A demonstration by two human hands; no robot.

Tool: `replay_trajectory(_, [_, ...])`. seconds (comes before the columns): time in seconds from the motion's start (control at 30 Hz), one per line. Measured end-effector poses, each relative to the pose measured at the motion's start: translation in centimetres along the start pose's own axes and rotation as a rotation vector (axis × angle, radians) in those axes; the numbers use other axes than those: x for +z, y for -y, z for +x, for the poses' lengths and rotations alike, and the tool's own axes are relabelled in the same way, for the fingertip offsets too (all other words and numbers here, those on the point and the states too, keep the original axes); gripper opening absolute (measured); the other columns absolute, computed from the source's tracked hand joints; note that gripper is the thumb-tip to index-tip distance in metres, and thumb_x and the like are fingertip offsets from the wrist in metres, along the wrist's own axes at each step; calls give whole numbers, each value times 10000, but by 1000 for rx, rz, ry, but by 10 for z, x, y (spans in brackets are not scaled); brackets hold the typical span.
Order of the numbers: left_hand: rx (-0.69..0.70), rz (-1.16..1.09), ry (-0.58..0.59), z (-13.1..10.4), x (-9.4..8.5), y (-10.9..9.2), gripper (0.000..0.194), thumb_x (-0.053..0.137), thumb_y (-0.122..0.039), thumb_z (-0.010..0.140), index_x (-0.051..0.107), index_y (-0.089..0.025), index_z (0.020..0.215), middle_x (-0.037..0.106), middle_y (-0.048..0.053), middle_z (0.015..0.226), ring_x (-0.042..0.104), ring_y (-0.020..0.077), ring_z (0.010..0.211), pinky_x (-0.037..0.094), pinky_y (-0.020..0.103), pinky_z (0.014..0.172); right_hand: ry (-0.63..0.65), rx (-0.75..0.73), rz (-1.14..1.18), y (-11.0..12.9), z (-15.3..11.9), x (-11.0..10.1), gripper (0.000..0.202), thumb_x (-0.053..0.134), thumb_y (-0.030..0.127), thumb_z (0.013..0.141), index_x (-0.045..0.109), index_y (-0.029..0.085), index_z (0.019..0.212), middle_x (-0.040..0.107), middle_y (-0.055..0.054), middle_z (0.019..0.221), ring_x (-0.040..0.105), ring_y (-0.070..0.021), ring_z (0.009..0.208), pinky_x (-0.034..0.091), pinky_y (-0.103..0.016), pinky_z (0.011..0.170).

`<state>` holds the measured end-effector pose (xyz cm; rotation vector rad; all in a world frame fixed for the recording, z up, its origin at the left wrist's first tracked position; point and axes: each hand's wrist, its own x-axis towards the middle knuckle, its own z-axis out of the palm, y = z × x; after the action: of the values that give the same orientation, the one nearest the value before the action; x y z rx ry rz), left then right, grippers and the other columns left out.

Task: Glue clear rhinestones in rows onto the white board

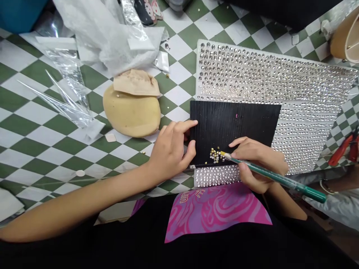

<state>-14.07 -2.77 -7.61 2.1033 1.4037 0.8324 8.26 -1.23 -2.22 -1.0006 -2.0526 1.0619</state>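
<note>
A green pen-like picking tool [269,172] with a yellow tip is pinched in my right hand [259,158]. Its tip touches a small pile of gold-and-clear rhinestones [215,155] near the front edge of a black ridged board [232,127]. My left hand [174,149] is at the board's left edge, thumb and forefinger apart, the fingertips resting at that edge; its other fingers are partly hidden. Under the board lies a white sheet with rows of clear rhinestones [252,71], showing behind, to the right and along the front.
Left of the board sits a yellowish oval pad [131,112] with a beige piece on it. Crumpled white wrapping [109,37] and clear plastic bags [70,74] lie farther left. Red-handled pliers [340,149] and a brown cup [346,37] are at the right, near another person's arm [340,183].
</note>
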Motion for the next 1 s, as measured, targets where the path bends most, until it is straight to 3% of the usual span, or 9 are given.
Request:
replay_trajectory(0.27, [-2, -8, 1, -1, 1, 0, 389, 479, -134, 860, 393, -121, 1239, 586, 63, 1017, 514, 162, 747, 399, 316, 695, 40, -58, -92, -2, -1, 2, 250, 526, 74, 644, 598, 201, 846, 624, -1, 644, 580, -122, 560, 596, -358, 679])
replay_trajectory(0.37, [-3, -11, 0, -1, 1, -1, 387, 476, -134, 861, 394, -127, 1239, 581, 56, 1007, 515, 160, 745, 400, 313, 695, 1, -26, -36, -2, -2, -1, 247, 523, 77, 667, 612, 201, 862, 617, 5, 647, 579, -119, 556, 595, -369, 685])
replay_trajectory(0.43, [0, -8, 2, 0, 0, -1, 382, 476, -135, 860, 397, -123, 1234, 581, 54, 995, 515, 160, 742, 402, 313, 690, -95, 31, -4, -7, -1, -5, 239, 532, 89, 700, 629, 209, 883, 630, 2, 673, 614, -136, 607, 592, -379, 701])
replay_trajectory(0.57, [8, 9, -3, 0, 0, 0, 377, 476, -140, 859, 404, -112, 1228, 585, 59, 997, 517, 163, 745, 404, 315, 681, -471, 122, -167, -26, 12, -17, 183, 587, 162, 790, 661, 243, 936, 670, -5, 788, 664, -170, 706, 562, -334, 579])
replay_trajectory(0.63, [13, 11, -8, 0, 0, 0, 377, 472, -144, 860, 402, -110, 1229, 586, 67, 1019, 516, 164, 744, 408, 317, 680, -552, 138, -224, -37, 24, -23, 150, 602, 193, 821, 660, 251, 947, 663, -7, 806, 650, -165, 678, 552, -335, 556])
replay_trajectory(0.8, [-1, 25, 13, 2, -1, 0, 381, 471, -140, 862, 391, -140, 1234, 592, 58, 998, 529, 166, 738, 411, 315, 671, -509, 160, -215, -51, 43, -28, 102, 607, 224, 853, 662, 256, 933, 668, -10, 816, 649, -153, 672, 552, -338, 603])
replay_trajectory(1.0, [-4, 18, 26, 2, -3, 0, 380, 473, -137, 860, 393, -131, 1232, 601, 65, 1002, 533, 168, 730, 414, 322, 658, -470, 149, -290, -52, 43, -26, 107, 597, 239, 862, 666, 188, 925, 672, 2, 816, 661, -121, 677, 546, -288, 607])
